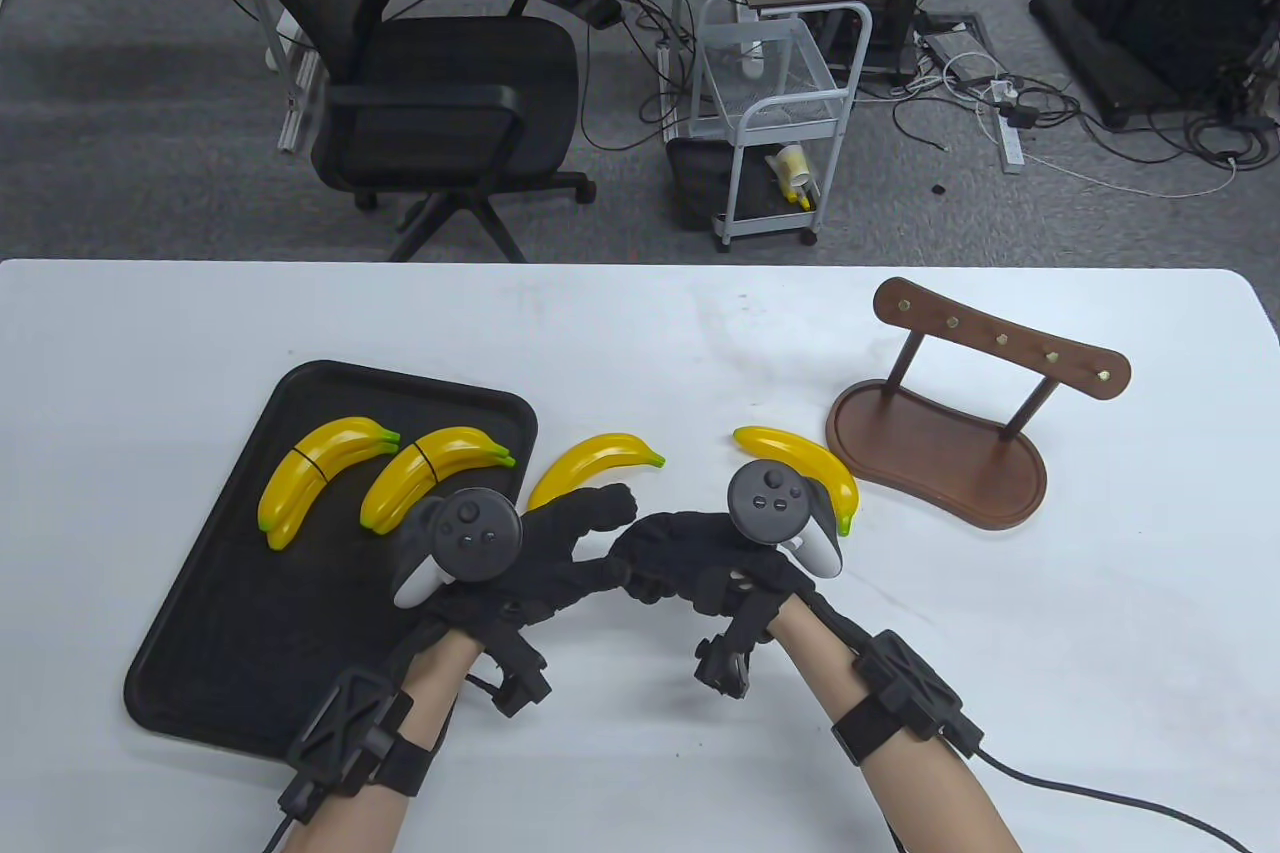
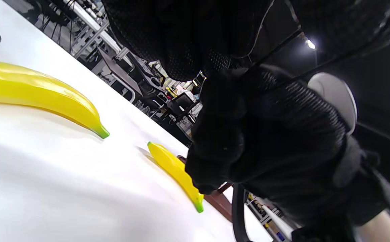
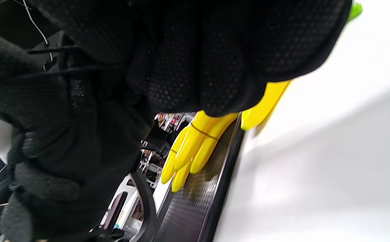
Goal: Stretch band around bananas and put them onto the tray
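Two yellow bananas lie loose on the white table: one [image 1: 595, 465] just right of the tray, the other [image 1: 800, 465] partly behind my right hand's tracker. My left hand [image 1: 598, 511] and right hand [image 1: 668, 555] meet fingertip to fingertip in front of them, both with curled fingers. No band shows in either hand in any view. The left wrist view has the right hand's fist [image 2: 248, 141] close up, with both loose bananas [image 2: 40, 94] [image 2: 178, 171] beyond it. Two banded banana pairs [image 1: 320, 478] [image 1: 430, 473] lie on the black tray [image 1: 230, 623].
A wooden stand [image 1: 950, 463] with an oval base and a peg rail stands on the table at the right, close to the right banana. Past the table's far edge are an office chair [image 1: 440, 73] and a white cart [image 1: 770, 123].
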The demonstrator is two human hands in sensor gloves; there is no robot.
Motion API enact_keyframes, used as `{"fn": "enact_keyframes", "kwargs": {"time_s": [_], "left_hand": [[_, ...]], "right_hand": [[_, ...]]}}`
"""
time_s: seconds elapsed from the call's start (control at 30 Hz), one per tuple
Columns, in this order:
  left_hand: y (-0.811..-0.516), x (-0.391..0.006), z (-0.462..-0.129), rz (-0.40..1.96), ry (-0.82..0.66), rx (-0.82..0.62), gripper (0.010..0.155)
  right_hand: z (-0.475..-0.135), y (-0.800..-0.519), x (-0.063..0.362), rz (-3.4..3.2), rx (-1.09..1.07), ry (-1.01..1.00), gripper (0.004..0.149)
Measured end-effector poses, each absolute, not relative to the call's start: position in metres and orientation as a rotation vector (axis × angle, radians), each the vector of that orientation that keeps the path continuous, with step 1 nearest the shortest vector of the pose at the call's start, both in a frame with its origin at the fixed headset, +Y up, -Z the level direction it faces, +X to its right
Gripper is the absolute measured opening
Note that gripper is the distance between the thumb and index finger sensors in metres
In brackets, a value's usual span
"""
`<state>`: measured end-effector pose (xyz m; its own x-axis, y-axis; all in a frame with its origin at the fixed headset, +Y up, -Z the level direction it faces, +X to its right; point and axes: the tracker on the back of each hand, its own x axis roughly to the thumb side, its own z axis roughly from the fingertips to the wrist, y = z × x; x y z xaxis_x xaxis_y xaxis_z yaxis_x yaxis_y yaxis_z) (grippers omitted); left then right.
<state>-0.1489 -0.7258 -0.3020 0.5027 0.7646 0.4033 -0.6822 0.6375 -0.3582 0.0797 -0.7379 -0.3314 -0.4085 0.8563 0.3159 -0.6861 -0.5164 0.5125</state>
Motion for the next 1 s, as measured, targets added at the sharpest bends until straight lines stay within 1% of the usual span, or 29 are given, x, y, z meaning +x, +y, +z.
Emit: {"fn": "enact_keyframes", "kwargs": {"time_s": [0.3,0.53,0.77,1.0], "left_hand": [[-0.727,-0.156,-0.305,0.998,-0.557,-0.195,0.074],[-0.732,-0.154,-0.308,1.065,-0.572,-0.262,0.072],[-0.732,-0.152,-0.307,1.106,-0.598,-0.302,0.069],[-0.731,-0.15,-0.307,1.156,-0.617,-0.318,0.067]], "right_hand": [[-0.331,-0.73,0.087,2.174,0.568,0.151,0.036],[-0.331,-0.72,0.095,2.198,0.501,0.006,0.035],[-0.332,-0.722,0.095,2.188,0.48,0.004,0.035],[-0.334,-0.728,0.095,2.156,0.478,0.062,0.035]]}}
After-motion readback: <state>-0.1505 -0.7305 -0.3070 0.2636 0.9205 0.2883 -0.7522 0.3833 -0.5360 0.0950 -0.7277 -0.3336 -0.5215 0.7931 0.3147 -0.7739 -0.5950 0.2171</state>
